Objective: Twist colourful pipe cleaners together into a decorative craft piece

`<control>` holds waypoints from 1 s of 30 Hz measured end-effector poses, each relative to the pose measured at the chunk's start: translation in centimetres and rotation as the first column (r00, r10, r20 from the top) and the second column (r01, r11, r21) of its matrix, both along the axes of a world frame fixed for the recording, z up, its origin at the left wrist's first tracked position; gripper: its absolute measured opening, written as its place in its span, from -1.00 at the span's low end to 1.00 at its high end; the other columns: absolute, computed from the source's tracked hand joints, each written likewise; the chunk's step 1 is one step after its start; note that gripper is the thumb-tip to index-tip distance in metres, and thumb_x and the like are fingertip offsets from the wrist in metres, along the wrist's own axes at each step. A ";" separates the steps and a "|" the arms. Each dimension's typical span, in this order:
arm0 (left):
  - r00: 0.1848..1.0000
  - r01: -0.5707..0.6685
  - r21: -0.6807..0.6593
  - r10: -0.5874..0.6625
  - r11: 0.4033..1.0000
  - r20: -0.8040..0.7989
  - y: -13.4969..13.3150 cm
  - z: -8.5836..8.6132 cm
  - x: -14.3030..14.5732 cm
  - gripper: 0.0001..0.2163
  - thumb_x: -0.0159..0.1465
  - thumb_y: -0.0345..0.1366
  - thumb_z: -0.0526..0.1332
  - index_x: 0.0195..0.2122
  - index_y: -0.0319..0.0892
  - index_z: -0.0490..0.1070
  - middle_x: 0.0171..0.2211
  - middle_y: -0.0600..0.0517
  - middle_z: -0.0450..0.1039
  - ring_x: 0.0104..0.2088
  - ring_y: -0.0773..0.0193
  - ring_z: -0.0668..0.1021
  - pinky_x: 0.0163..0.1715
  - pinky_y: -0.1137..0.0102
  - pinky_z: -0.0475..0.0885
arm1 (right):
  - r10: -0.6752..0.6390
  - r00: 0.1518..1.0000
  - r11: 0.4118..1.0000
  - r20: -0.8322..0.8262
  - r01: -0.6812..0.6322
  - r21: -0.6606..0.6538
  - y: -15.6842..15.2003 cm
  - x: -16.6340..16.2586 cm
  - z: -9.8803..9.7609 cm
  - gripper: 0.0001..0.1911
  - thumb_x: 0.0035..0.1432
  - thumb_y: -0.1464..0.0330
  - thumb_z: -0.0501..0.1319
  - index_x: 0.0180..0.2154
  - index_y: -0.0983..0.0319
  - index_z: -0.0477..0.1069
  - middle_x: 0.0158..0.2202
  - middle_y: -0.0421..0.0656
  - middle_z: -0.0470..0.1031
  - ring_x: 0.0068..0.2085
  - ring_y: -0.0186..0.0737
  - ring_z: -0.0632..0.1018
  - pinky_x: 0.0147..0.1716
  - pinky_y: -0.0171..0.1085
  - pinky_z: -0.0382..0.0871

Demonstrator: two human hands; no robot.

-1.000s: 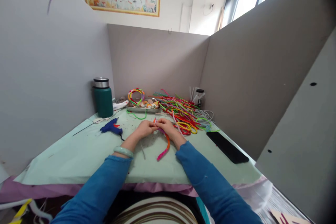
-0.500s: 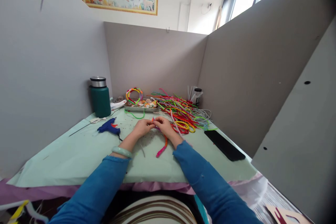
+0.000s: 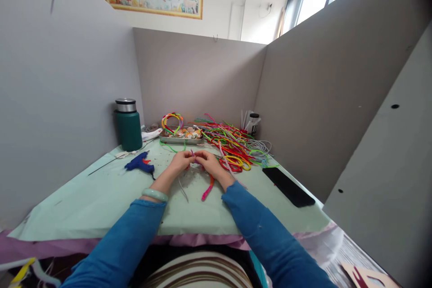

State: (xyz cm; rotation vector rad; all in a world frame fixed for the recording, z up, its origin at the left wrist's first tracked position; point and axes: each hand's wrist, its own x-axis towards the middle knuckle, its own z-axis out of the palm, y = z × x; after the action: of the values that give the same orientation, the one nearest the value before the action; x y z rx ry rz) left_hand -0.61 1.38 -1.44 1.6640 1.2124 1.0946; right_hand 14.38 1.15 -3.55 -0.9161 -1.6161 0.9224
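Over the middle of the table, my left hand (image 3: pixel 182 162) and my right hand (image 3: pixel 208 162) meet, fingertips almost touching. Both are closed in a pinch on a purple pipe cleaner (image 3: pixel 192 153), whose short end pokes up between them. An orange and pink wrapped strand (image 3: pixel 208 190) hangs down below my right hand, its pink end near the tabletop. Under my left hand a thin grey wire (image 3: pixel 183 189) trails down. My fingers hide how these pieces join.
To the left are a blue glue gun (image 3: pixel 140 162) and a green bottle (image 3: pixel 128 125). Behind stand a metal tray (image 3: pixel 178 140) of small pieces, a colourful ring (image 3: pixel 172 123) and a pipe cleaner pile (image 3: pixel 229 141). A black phone-like slab (image 3: pixel 288 186) lies right. Grey partitions (image 3: pixel 202 72) enclose the table.
Both hands have shifted slightly left, and a purple end now sticks up between the fingers. The orange and pink strand has swung a little; the grey wire shows more.
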 end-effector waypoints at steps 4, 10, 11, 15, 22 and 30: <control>0.998 0.046 0.050 -0.048 0.998 0.039 0.0 -0.1 0.1 -0.77 -0.01 -0.16 0.29 -0.47 -0.20 0.33 -0.61 0.14 0.36 -0.71 0.46 0.30 -0.70 0.50 0.20 | 0.024 0.999 0.993 0.036 -0.019 -0.113 0.1 0.1 -0.3 -0.85 0.02 0.32 0.18 -0.33 0.25 0.40 -0.48 -0.23 0.42 -0.58 -0.41 0.34 -0.65 -0.41 0.15; 0.997 0.073 0.100 -0.075 0.992 0.018 -0.1 0.2 -0.1 -0.68 -0.03 -0.03 0.27 -0.45 -0.20 0.35 -0.56 0.10 0.42 -0.71 0.47 0.28 -0.71 0.50 0.19 | 0.065 0.998 0.986 -0.017 -0.067 -0.154 0.6 0.5 -0.5 -0.83 -0.02 0.28 0.21 -0.37 0.25 0.39 -0.60 -0.30 0.30 -0.61 -0.45 0.28 -0.66 -0.42 0.07; 0.997 0.074 0.100 -0.076 0.992 0.021 -0.1 0.2 -0.1 -0.67 -0.03 -0.02 0.27 -0.45 -0.20 0.35 -0.57 0.10 0.41 -0.70 0.47 0.28 -0.71 0.50 0.19 | 0.083 0.996 0.982 -0.045 -0.090 -0.168 0.6 0.5 -0.4 -0.81 -0.03 0.26 0.22 -0.38 0.25 0.38 -0.59 -0.30 0.29 -0.61 -0.45 0.27 -0.66 -0.42 0.06; 0.996 0.089 0.108 -0.091 0.990 0.013 -0.4 0.5 0.0 -0.67 0.00 0.00 0.24 -0.45 -0.21 0.36 -0.61 0.12 0.37 -0.70 0.47 0.27 -0.69 0.50 0.20 | 0.122 0.984 0.963 -0.131 -0.149 -0.224 0.3 0.6 -0.1 -0.74 -0.09 0.20 0.27 -0.41 0.25 0.36 -0.58 -0.31 0.24 -0.60 -0.46 0.24 -0.65 -0.42 0.00; 0.994 0.070 0.151 -0.082 0.986 0.071 -0.7 0.9 0.1 -0.66 -0.03 -0.02 0.29 -0.43 -0.22 0.36 -0.59 0.11 0.38 -0.69 0.47 0.28 -0.69 0.49 0.19 | 0.177 0.966 0.940 -0.188 -0.222 -0.259 -0.2 0.6 0.4 -0.72 -0.13 0.21 0.31 -0.40 0.24 0.37 -0.59 -0.32 0.24 -0.58 -0.45 0.23 -0.61 -0.40 0.02; 0.997 0.045 0.137 -0.053 0.990 0.053 -0.5 0.6 0.0 -0.67 0.00 -0.01 0.26 -0.50 -0.21 0.33 -0.65 0.16 0.27 -0.68 0.46 0.28 -0.67 0.50 0.20 | 0.215 0.954 0.931 -0.211 -0.265 -0.250 -0.3 0.7 0.5 -0.74 -0.12 0.25 0.31 -0.42 0.24 0.32 -0.59 -0.34 0.23 -0.59 -0.45 0.23 -0.60 -0.39 0.04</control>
State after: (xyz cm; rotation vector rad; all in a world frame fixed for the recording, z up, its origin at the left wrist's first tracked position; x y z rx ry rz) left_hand -0.59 0.87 -0.82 1.7432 1.0758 1.2085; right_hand 15.11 0.82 -3.06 -0.8027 -1.4877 1.3904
